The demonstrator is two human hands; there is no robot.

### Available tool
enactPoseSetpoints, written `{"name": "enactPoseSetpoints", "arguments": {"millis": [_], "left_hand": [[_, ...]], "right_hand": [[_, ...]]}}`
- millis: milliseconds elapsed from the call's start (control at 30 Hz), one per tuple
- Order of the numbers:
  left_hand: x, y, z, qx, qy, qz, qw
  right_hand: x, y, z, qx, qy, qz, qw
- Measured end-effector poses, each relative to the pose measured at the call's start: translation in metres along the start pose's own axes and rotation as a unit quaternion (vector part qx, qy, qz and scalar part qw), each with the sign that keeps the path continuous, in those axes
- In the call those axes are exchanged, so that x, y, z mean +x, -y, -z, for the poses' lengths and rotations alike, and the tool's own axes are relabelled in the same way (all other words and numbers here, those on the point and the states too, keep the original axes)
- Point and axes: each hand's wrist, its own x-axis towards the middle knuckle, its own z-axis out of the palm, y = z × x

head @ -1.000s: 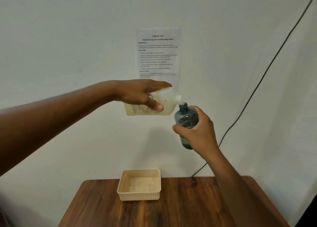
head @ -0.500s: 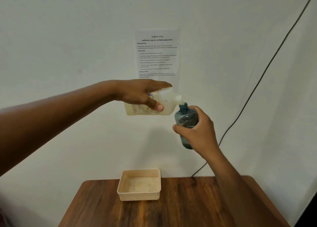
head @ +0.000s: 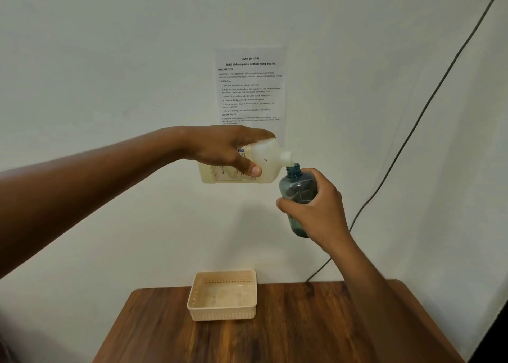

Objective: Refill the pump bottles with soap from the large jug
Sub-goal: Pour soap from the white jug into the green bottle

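My left hand [head: 231, 149] grips a pale, translucent soap jug [head: 268, 159] and holds it tipped on its side, high above the table. The jug's white spout points right and down, right at the open neck of a small blue-tinted bottle [head: 297, 187]. My right hand [head: 319, 211] is wrapped round that bottle's body and keeps it nearly upright, leaning slightly left. The bottle has no pump head on it. My fingers hide much of its lower half.
A beige perforated plastic basket [head: 222, 314] sits on the brown wooden table [head: 302, 335] below the hands, near the wall. A printed task sheet [head: 250, 88] is stuck on the white wall. A dark cable [head: 412, 132] runs diagonally down the wall on the right.
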Motion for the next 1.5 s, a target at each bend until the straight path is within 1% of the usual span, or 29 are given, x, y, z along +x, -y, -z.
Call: {"name": "enactPoseSetpoints", "arguments": {"millis": [800,1500], "left_hand": [[0.0006,-0.0047,0.0046,0.014,0.004,0.004,1.0],[0.0029,0.0037,0.0045,0.013,0.002,0.002,1.0]], "right_hand": [[0.002,0.0041,-0.0001,-0.01,-0.005,-0.005,1.0],[0.0052,0.003,-0.0029,-0.009,-0.006,-0.005,1.0]]}}
